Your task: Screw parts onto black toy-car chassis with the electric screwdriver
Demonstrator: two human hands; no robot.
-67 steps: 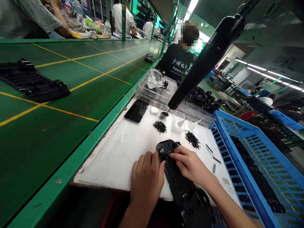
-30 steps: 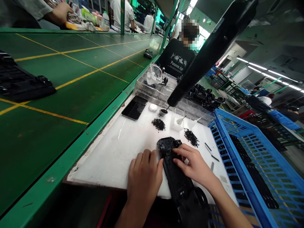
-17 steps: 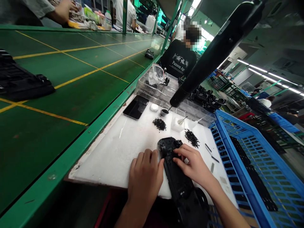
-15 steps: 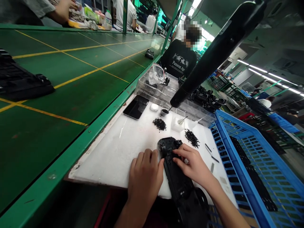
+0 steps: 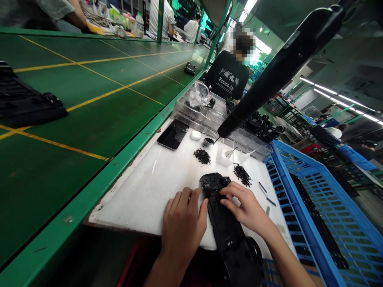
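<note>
A long black plastic housing (image 5: 229,231) lies at a slant over the front edge of the white work surface, its inner side with fittings facing up. My left hand (image 5: 184,223) rests at its left edge, fingers curled and thumb against the rim. Over the housing's upper part, my right hand (image 5: 247,205) is bent in, with thumb and fingertips close together on the inside. Whatever lies between those fingertips is too small or hidden to name. Beyond the housing are two heaps of small black screws, one left (image 5: 202,156) and one right (image 5: 242,174).
A black electric screwdriver (image 5: 263,87) hangs overhead, bit pointing down. Behind the screws stand a small clear box (image 5: 225,157) and clear trays (image 5: 203,115). A phone (image 5: 172,134) lies left, tweezers (image 5: 267,194) right. A blue crate (image 5: 317,231) borders the right, a green belt (image 5: 119,131) the left.
The view has shifted very slightly, and the screwdriver appears a little further right. Both hands keep nearly the same place at the housing.
</note>
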